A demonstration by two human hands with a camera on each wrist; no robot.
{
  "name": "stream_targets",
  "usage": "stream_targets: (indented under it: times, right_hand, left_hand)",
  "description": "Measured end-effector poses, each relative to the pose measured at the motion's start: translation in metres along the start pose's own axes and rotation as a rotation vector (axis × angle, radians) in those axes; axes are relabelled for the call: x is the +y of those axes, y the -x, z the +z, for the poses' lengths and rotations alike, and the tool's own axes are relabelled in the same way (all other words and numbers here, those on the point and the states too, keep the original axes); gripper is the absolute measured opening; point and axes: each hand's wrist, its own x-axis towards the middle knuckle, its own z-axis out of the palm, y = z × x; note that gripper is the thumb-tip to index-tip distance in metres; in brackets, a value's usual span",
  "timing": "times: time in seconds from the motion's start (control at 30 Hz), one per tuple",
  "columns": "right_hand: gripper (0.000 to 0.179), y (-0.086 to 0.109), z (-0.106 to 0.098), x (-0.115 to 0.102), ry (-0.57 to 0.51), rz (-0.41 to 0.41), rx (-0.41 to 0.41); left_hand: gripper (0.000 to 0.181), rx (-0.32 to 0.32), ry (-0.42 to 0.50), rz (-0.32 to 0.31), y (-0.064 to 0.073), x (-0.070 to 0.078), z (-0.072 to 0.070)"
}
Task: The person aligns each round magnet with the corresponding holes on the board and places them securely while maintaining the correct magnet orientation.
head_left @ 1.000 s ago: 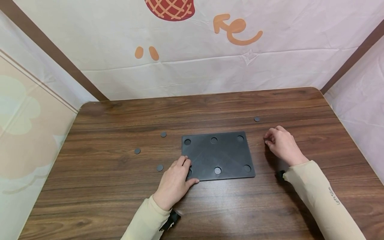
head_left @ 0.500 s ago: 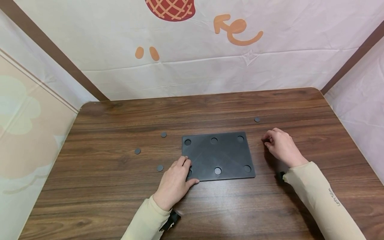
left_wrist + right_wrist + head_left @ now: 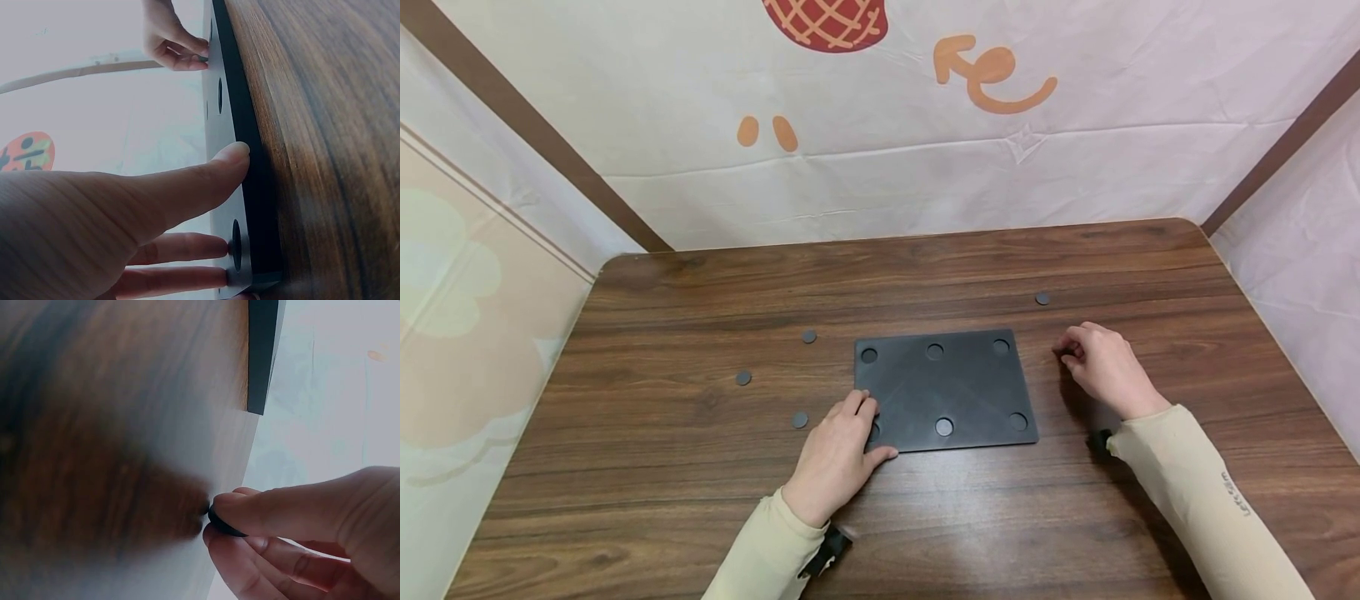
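Note:
My left hand [image 3: 831, 458] rests on the near left corner of a black rectangular board [image 3: 947, 383]. Its thumb presses the front edge while the other fingers lie extended on top, partly covering one round recess. The board has several round recesses; a grey disc [image 3: 943, 427] sits in the near middle one. Right of the board, my right hand [image 3: 1107, 367] is low over the table. Between thumb and forefinger it pinches a small dark disc [image 3: 225, 522], close to the wood in the right wrist view. In the head view that disc is mostly hidden by the fingers.
Three loose grey discs lie left of the board: a far one [image 3: 808, 337], an outer one [image 3: 743, 378] and a near one [image 3: 800, 420]. Another disc [image 3: 1042, 298] lies beyond the right hand. The brown wooden table [image 3: 700, 500] meets a printed curtain [image 3: 880, 183] behind.
My right hand has shifted slightly to the left and nearer, then nearly stopped. The left hand and the board have stayed in place.

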Motion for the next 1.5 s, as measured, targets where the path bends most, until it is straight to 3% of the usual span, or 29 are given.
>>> stream_targets:
  times: [0.43, 0.7, 1.07, 1.5]
  right_hand:
    - [0.011, 0.002, -0.001, -0.003, -0.005, -0.004, 0.002]
    - [0.013, 0.006, 0.001, -0.014, 0.002, -0.045, 0.056]
    - [0.015, 0.009, 0.003, -0.024, -0.011, -0.070, 0.038]
    - [0.020, 0.012, 0.006, -0.032, -0.029, -0.160, 0.042]
  left_hand:
    - [0.049, -0.003, -0.010, -0.001, 0.000, 0.000, 0.000]
    - [0.049, 0.006, -0.011, 0.002, 0.001, -0.001, 0.001]
    - [0.052, 0.009, -0.013, 0.003, 0.001, -0.001, 0.001]
    - [0.050, -0.002, -0.001, -0.005, 0.000, -0.001, 0.002]
